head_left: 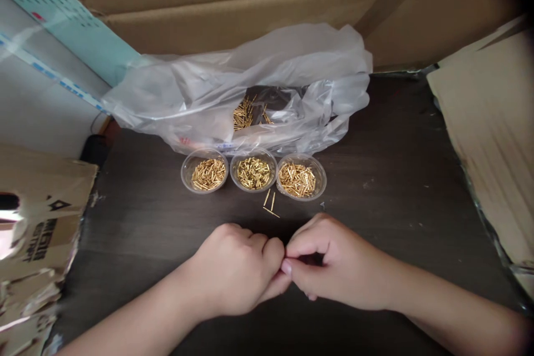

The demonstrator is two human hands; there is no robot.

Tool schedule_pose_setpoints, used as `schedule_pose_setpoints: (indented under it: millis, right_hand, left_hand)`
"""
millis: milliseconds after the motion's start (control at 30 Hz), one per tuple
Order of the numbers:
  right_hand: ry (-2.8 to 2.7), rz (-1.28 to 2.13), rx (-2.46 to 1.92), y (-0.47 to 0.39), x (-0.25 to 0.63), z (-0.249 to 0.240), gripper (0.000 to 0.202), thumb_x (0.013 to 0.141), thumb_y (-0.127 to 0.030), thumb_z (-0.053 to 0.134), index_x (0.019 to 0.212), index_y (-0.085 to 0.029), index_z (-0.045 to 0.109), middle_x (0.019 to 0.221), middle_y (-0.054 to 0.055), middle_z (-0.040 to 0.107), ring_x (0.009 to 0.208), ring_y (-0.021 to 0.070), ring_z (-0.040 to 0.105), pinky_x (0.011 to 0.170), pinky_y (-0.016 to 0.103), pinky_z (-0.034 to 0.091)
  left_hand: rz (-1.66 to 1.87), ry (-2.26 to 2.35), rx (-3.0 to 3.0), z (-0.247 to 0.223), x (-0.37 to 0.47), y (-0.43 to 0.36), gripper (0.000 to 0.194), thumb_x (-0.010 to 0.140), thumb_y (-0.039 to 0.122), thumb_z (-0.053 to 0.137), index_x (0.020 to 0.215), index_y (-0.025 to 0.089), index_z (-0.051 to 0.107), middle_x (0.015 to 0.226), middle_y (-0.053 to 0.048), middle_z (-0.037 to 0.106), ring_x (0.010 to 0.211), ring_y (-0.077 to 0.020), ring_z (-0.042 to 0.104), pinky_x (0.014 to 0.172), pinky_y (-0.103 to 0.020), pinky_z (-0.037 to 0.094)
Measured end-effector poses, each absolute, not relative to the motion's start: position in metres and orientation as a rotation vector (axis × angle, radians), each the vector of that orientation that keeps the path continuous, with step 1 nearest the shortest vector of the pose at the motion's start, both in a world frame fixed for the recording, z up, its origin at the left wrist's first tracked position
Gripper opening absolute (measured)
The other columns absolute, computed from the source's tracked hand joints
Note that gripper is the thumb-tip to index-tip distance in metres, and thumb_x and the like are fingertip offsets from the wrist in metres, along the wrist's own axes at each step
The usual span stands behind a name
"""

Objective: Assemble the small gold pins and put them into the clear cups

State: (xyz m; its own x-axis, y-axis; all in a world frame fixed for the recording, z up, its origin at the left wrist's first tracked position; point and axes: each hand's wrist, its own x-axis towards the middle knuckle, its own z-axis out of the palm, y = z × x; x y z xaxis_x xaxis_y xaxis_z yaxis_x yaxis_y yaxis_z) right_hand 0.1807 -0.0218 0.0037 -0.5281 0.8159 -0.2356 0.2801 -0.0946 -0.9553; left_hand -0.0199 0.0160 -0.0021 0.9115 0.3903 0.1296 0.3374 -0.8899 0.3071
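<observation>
Head view: bare hands (286, 270) meet above smooth dark wood (375, 194)

We see three slim gold pins (272, 201) lying loose on the dark bench (375, 178), at five o'clock from a clear round middle cup (233, 177) of short gold pieces (252, 173). Similar cups sit at nine (184, 178) and three (321, 181); longer gold pins (244, 115) lie bagged at twelve.

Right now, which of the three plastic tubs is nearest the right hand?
The rightmost tub; the middle tub and leftmost tub both sit farther from the right hand.
</observation>
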Motion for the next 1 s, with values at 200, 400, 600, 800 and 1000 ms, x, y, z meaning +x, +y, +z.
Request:
schedule_pose_setpoints:
  millis: [200,400,600,800,1000]
  right_hand:
    - [-1.650,1.844,-1.205,-0.0218,0.1841,0.0042,0.032,0.088,-0.018,0.052,0.056,-0.016,0.058,0.054,-0.002,0.064,0.037,0.0047,0.050,0.037,0.013,0.035]
    - [-1.650,1.858,-1.233,-0.0214,0.1836,0.0032,0.032,0.089,-0.020,0.053,0.058,-0.015,0.059,0.055,-0.001,0.065,0.037,0.0054,0.051,0.036,0.013,0.036]
    - [-1.634,1.863,-1.242,-0.0238,0.1846,0.0025,0.032,0.090,-0.021,0.053,0.059,-0.015,0.059,0.056,0.000,0.065,0.037,0.0052,0.051,0.035,0.013,0.035]
    - [-1.665,1.811,-1.212,-0.0231,0.1831,0.0037,0.032,0.088,-0.018,0.054,0.056,-0.015,0.057,0.052,-0.001,0.062,0.039,0.0051,0.051,0.037,0.013,0.033]
    - [-1.682,1.725,-1.216,-0.0218,0.1824,0.0025,0.024,0.082,-0.014,0.058,0.058,-0.014,0.063,0.050,-0.002,0.060,0.044,0.0070,0.054,0.042,0.015,0.036]
  left_hand:
    - [0.263,0.535,2.782,-0.0009,-0.0185,0.0161,0.038,0.103,0.036,0.037,0.071,0.021,0.051,0.056,0.003,0.058,0.043,-0.0196,0.057,0.042,-0.035,0.044]
    - [0.255,0.526,2.789,-0.0011,-0.0188,0.0162,0.036,0.103,0.035,0.038,0.072,0.020,0.050,0.057,0.003,0.059,0.043,-0.0192,0.056,0.043,-0.033,0.044]
    - [0.257,0.520,2.799,-0.0010,-0.0189,0.0162,0.037,0.104,0.033,0.036,0.073,0.019,0.050,0.056,0.001,0.059,0.042,-0.0174,0.056,0.044,-0.030,0.042]
    - [0.242,0.510,2.808,0.0002,-0.0182,0.0167,0.035,0.103,0.032,0.037,0.073,0.019,0.050,0.057,0.001,0.058,0.043,-0.0184,0.055,0.043,-0.032,0.043]
    - [0.270,0.573,2.695,0.0021,-0.0201,0.0127,0.044,0.101,0.056,0.039,0.079,0.020,0.053,0.062,0.001,0.060,0.047,-0.0210,0.057,0.043,-0.035,0.044]
